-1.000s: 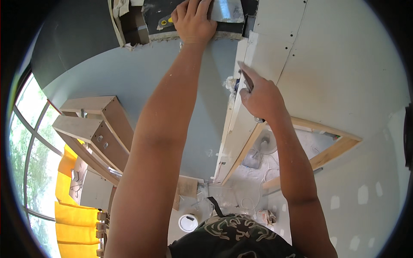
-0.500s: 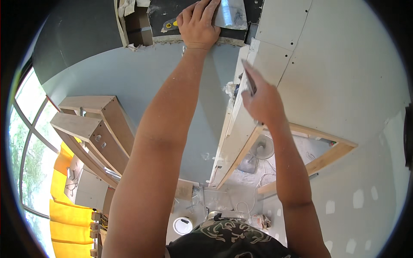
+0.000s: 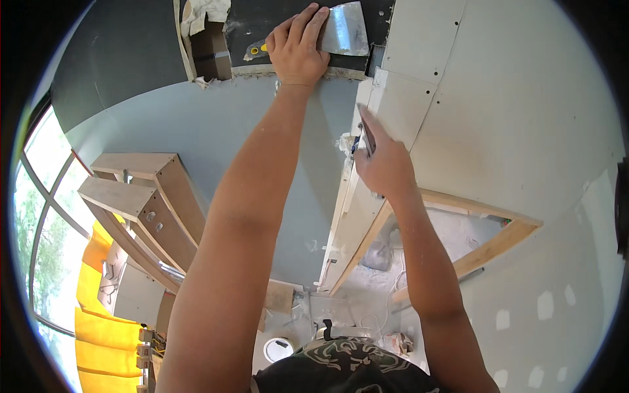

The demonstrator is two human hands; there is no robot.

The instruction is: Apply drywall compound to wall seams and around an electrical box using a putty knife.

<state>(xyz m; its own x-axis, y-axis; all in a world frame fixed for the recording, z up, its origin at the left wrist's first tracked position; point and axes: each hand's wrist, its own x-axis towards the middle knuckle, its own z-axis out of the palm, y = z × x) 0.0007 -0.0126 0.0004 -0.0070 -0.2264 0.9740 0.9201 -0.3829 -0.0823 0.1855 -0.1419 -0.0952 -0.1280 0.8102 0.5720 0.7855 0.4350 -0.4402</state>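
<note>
My left hand (image 3: 298, 56) is closed over a wide putty knife against a dark panel (image 3: 241, 27) at the top, its metal blade (image 3: 343, 27) showing to the right and its grey-and-yellow handle end to the left. My right hand (image 3: 383, 164) grips a slim metal tool (image 3: 367, 136), index finger extended along it, beside the narrow white board strip (image 3: 370, 98) with a rough, crumbled patch (image 3: 344, 142) at its left edge. The tool's full shape is hidden by my fingers. A blue-grey curved surface (image 3: 314, 209) lies between my forearms.
Wooden box frames (image 3: 128, 191) stand at left beside a window (image 3: 46, 196) and yellow curtains (image 3: 105, 347). At right are screwed white boards (image 3: 498, 98) and a timber-framed opening (image 3: 498, 245). A white bucket (image 3: 278, 349) and cables lie on the floor below.
The view has shifted slightly. My right hand has moved a little down and left along the white strip with its tool. My left hand stays on the putty knife.
</note>
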